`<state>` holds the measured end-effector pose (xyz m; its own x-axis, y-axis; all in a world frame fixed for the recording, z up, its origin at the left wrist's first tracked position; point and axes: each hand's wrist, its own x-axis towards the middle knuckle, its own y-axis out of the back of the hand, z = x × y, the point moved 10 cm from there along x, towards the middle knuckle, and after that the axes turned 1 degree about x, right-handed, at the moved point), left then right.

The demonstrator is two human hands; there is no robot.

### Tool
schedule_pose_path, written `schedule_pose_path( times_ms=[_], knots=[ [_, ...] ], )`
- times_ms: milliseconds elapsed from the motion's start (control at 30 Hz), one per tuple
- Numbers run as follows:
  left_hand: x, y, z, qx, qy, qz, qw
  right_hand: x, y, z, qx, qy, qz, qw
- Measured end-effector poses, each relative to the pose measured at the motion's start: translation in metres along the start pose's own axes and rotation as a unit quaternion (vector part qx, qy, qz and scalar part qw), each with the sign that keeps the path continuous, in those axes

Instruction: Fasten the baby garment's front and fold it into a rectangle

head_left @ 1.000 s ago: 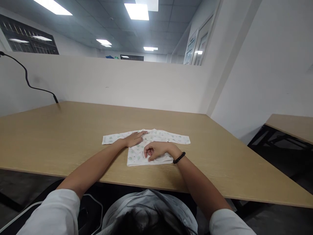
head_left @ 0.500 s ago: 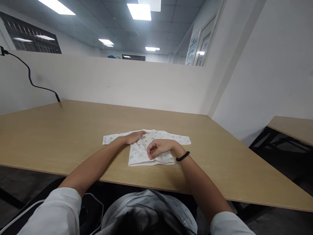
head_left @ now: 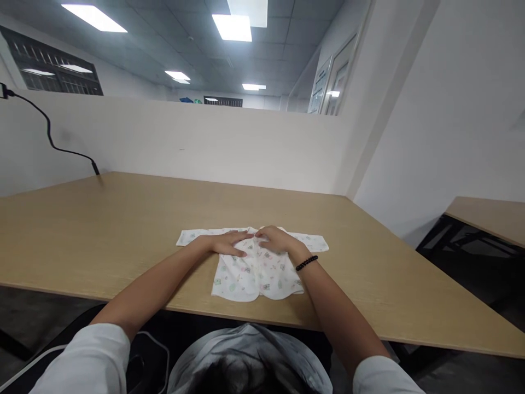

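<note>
Here | left hand (head_left: pixel 230 242) spread on printed shirt (head_left: pixel 255 278) | right hand (head_left: pixel 276 239) curled, grip unclear | far sign (head_left: pixel 320 87) illegible

one patterned garment (head_left: pixel 256 276), one bracelet (head_left: pixel 307 263), two tables (head_left: pixel 123 219)

The garment (head_left: pixel 258 276) was laid on the bench (head_left: pixel 123 219) near its front edge, one sleeve (head_left: pixel 192 236) stretched out to the left, the other to the right. The left hand (head_left: pixel 227 242) was placed on its upper left part, the right hand (head_left: pixel 276 239) on its upper right — the fingers (head_left: pixel 240 236) of both set close together near the middle of the far edge. Behind, the bench was bounded by a partition (head_left: pixel 221 145); at far left a cable (head_left: pixel 51 137) was strung. A second table (head_left: pixel 492 219) was stationed apart, on the right.
</note>
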<state>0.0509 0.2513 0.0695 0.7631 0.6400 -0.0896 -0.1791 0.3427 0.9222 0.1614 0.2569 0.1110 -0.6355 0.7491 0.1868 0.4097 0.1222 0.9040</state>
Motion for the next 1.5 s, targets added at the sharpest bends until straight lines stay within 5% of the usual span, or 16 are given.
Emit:
schedule_pose_path(
  times_ms=[133,367,800,1067,1400,1500],
  knots=[
    [-0.001,0.002,0.009,0.022,-0.018,0.013,1.0,-0.003,-0.014,0.011,-0.063,-0.009,-0.065,0.996],
    [0.0,0.012,0.01,0.069,0.004,0.074,0.995,-0.007,-0.005,0.005,-0.085,-0.04,-0.055,0.994],
    [0.008,0.038,-0.01,0.111,0.049,0.185,0.975,-0.001,0.001,0.016,0.001,-0.028,0.013,1.0],
    [0.009,0.041,-0.024,0.085,0.042,0.246,0.965,-0.002,0.005,0.014,-0.157,-0.046,0.087,0.983],
    [-0.006,0.05,-0.055,0.154,0.203,0.256,0.932,-0.003,0.003,0.034,-0.199,-0.132,0.1,0.966],
    [-0.009,0.052,-0.05,0.15,0.186,0.263,0.935,-0.008,0.01,0.042,-0.158,-0.164,0.121,0.966]
  ],
)
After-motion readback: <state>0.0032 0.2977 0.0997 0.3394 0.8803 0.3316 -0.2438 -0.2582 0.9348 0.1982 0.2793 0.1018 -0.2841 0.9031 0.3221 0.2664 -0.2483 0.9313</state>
